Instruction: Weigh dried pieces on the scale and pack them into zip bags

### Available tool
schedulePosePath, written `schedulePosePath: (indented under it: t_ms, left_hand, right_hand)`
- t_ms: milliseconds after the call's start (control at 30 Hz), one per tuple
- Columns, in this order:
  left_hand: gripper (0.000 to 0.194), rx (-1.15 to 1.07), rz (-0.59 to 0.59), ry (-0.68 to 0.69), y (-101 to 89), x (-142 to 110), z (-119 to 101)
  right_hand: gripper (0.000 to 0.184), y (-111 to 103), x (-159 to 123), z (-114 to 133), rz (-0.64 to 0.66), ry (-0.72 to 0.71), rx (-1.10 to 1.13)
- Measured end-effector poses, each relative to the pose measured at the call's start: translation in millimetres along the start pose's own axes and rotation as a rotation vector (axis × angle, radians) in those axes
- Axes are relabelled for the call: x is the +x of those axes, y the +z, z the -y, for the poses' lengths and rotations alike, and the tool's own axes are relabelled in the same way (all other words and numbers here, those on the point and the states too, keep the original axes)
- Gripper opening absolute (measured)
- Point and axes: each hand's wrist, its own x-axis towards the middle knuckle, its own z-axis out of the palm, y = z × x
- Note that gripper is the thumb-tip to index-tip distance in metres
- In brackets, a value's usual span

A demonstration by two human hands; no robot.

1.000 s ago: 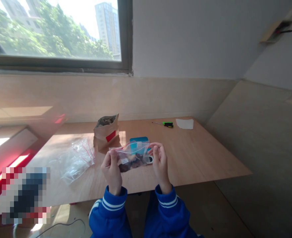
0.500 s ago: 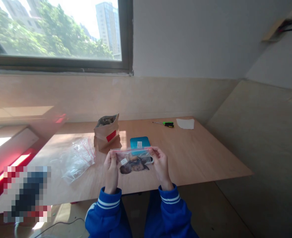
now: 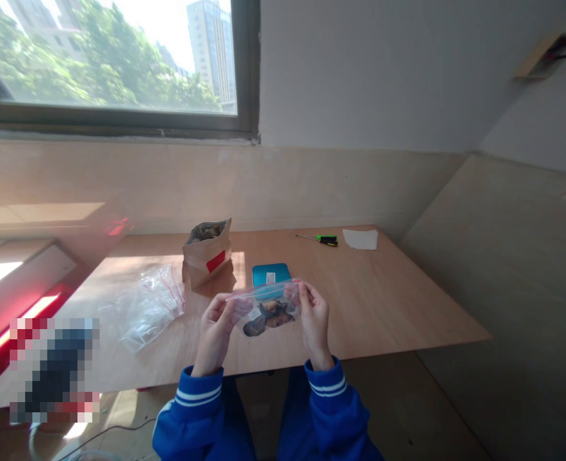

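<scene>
A clear zip-lock bag [image 3: 268,315] with a red seal strip hangs stretched between my hands, with dark brown dried pieces and a small white packet inside. My left hand [image 3: 214,330] pinches its upper left corner. At the upper right corner, my right hand [image 3: 314,320] is closed on the seal strip. Just behind the bag lies a blue flat device [image 3: 269,274] with a white label, partly hidden by it. To the left stands an open brown paper pouch [image 3: 207,256] with a red patch and brown pieces inside.
Several clear zip-lock bags [image 3: 155,307] lie in a pile at the left of the wooden table [image 3: 383,307]. Toward the back are a screwdriver [image 3: 319,239] with a green and black handle and a white paper piece [image 3: 360,239]. A window [image 3: 120,64] is above left.
The zip-lock bag has tilted, its right corner now higher than its left. My left hand has shifted slightly left and turned; the right hand rose a little.
</scene>
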Motion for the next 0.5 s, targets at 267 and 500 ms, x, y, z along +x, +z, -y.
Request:
schedulePosePath:
  t_ms: [267,500]
  left_hand:
    - [0.02,0.301,-0.081,0.163,-12.5,2.1,-1.7]
    - [0.019,0.396,-0.181,0.266,-5.2,0.2,-1.2]
  right_hand:
    - [0.041,-2.1,0.5,4.7,-0.027,-0.152,-0.231]
    - [0.038,-0.5,-0.8,1.5,-0.069,-0.232,-0.294]
